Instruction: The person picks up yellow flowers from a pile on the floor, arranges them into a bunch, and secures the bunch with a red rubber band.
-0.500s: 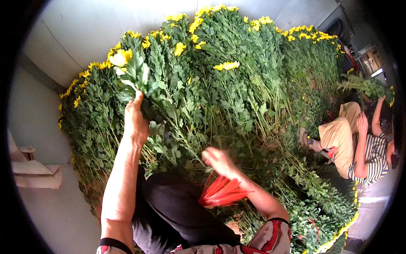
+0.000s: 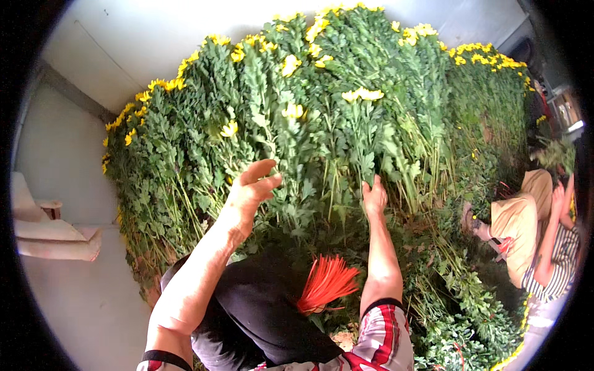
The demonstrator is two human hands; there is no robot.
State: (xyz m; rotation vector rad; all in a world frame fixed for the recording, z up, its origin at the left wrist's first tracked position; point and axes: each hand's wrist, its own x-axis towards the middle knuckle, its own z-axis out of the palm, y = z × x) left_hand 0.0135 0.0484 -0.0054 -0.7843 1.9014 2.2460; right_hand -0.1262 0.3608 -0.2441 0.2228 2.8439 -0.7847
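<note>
My left hand [image 2: 250, 193] hovers over the near middle of a large pile of yellow chrysanthemums [image 2: 309, 148], fingers apart and nothing held. Just beyond it, single yellow blooms lie among the green leaves. Farther right, my right hand [image 2: 374, 198] is closed round the lower stems of a chrysanthemum bunch [image 2: 363, 96], whose yellow heads point away from me. Leaves partly hide where those stems meet other stems. A fan of red ties [image 2: 328, 283] rests by my dark-trousered knee, its lower ends out of sight.
At right sits another person [image 2: 544, 235] in a striped shirt and tan trousers, hands near green stems. A pale wall [image 2: 148, 37] stands behind the pile. Folded whitish sheets [image 2: 55, 232] are at far left. More leafy stems [image 2: 470, 309] lie at lower right.
My left hand has let go of the chrysanthemum it held up and moved right and nearer. My right hand has reached from beside my knee out to the stems and closed on them.
</note>
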